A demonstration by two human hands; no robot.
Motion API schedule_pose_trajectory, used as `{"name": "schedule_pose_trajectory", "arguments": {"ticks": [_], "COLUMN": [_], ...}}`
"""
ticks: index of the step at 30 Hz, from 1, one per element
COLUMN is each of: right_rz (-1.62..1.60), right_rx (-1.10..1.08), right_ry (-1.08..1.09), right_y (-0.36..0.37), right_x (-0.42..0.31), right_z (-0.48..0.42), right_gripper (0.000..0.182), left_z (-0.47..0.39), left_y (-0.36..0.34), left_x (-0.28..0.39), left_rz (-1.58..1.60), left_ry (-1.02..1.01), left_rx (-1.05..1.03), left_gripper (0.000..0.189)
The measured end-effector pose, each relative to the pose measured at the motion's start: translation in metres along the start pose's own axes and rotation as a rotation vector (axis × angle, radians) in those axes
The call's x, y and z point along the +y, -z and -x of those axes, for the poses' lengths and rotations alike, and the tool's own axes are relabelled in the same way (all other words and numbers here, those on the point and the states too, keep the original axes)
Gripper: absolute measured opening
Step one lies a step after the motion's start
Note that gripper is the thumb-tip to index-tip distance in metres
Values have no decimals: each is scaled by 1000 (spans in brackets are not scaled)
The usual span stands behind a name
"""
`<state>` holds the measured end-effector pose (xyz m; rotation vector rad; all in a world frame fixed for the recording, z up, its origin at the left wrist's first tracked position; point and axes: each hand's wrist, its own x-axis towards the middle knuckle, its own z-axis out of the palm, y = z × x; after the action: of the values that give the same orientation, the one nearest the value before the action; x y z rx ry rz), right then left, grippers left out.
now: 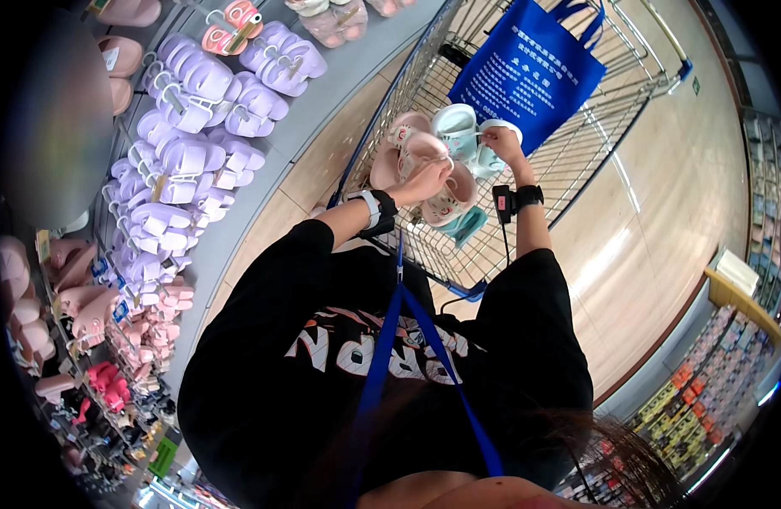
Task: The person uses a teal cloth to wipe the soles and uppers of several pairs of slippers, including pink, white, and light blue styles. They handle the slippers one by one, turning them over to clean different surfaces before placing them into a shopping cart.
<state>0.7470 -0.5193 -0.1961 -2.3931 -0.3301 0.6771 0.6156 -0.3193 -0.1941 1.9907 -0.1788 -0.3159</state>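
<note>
Over the wire shopping cart [422,254], my left hand [428,181] grips pale pink slippers [422,147] near a small white hanger loop. These slippers have a printed animal-like pattern. To its right, my right hand [504,143] pinches a pair of white and mint-green slippers [457,130] at their upper edge, by what looks like another hanger. A further pink slipper [454,198] is just below my left hand. Under it, a teal item [465,226] shows partly and its kind is unclear. The fingertips of both hands are partly hidden.
A blue tote bag [527,70] bearing white writing stands in the cart's far part. Lilac slippers [187,159] hang on rack hooks at left, above a grey shelf base [257,184]. Pink slippers [91,312] hang lower down. Packaged goods [689,388] fill shelves at right.
</note>
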Motion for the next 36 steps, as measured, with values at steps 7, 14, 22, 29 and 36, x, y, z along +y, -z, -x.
{"name": "schedule_pose_trajectory", "arguments": {"ticks": [7,14,22,29,36], "right_rz": [88,-469,-361,-333,-588], "right_rx": [269,166,-472,-791,-878], "right_ry": [94,468,957,1222,1097], "right_y": [-1,15,-92,-253,-383], "right_x": [-18,-215,-480,-651,-832], "right_z": [-55,-41,7,37,0], "right_gripper": [29,18,18,23,45], "left_z": [-28,47,231,412,527], "left_y": [41,155,291,377,432], "left_x": [-1,66,51,23,2], "left_rz": [41,461,482,523,522], "left_ry": [-22,-5,91,105,111], "left_rx": [-214,-78,568,1124,1438], "left_gripper": [15,29,32,31,29]}}
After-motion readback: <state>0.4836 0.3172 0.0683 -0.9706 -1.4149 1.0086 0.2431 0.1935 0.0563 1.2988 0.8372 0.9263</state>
